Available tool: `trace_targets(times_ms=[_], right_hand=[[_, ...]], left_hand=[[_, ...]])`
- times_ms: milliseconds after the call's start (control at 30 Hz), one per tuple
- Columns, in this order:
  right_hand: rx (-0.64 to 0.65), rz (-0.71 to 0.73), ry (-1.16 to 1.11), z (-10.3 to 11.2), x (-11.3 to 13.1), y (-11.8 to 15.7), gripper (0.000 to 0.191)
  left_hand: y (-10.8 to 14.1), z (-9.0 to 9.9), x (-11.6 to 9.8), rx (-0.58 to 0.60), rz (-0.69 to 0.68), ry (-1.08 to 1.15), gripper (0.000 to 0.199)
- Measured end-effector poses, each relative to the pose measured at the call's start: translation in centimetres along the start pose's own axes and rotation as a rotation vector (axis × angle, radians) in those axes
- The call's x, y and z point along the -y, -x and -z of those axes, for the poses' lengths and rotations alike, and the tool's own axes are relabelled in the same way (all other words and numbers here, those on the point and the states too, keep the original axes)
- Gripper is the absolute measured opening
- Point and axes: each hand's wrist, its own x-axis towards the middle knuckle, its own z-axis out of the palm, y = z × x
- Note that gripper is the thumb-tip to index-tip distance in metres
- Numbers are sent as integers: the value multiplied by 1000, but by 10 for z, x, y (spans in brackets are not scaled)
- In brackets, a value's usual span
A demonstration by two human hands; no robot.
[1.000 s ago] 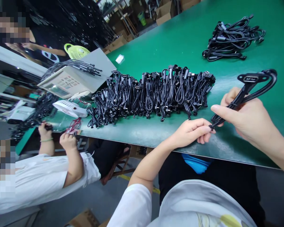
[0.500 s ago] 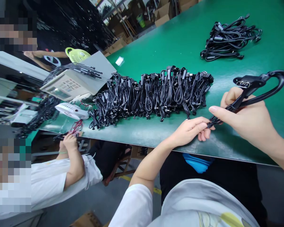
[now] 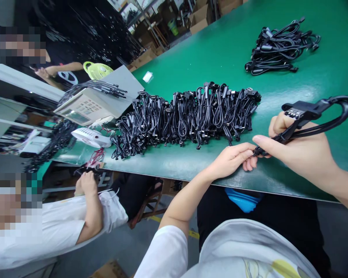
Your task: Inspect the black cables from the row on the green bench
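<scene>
I have the right hand (image 3: 306, 152) wrapped around a black cable bundle (image 3: 296, 124) above the green table (image 3: 203, 65), with the left hand (image 3: 234, 159) pinching the bundle's lower end.

Blk. cable assy. (image 3: 290, 132), qty. 1: folded lengthwise into slim bundle, strands approx. parallel. Flanged conn. (image 3: 304, 109) nr. upper end, tilted, silver-coloured ports facing viewer; curved loop (image 3: 342, 99) extends R of conn. Bundle slopes down-L, gripped mid-length in R hand (image 3: 309, 154); lower end pinched in L hand (image 3: 234, 159).
</scene>
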Motion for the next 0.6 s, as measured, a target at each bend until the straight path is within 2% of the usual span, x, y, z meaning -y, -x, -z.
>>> trace_targets(times_ms=[100,167,233,333,533,600], right_hand=[[24,-30,-24,-1,2,-1,37],[121,-25,-69,0,2,-4,29],[175,-13,-88,4,-3,-9,23],[229,-74,-70,12,-13,-13,19],[375,-161,-123,6,-10,-6,21],[308,-172,-5,24,-10,-5,22]], left_hand=[[5,-6,-8,-46,53,-108,41],[11,-10,-12,-114,99,-230,36],[13,-9,-11,-116,147,-281,36],[12,-10,-4,-89,191,-234,41],[17,-24,2,-188,227,-201,45],[16,-22,3,-169,215,-219,48]])
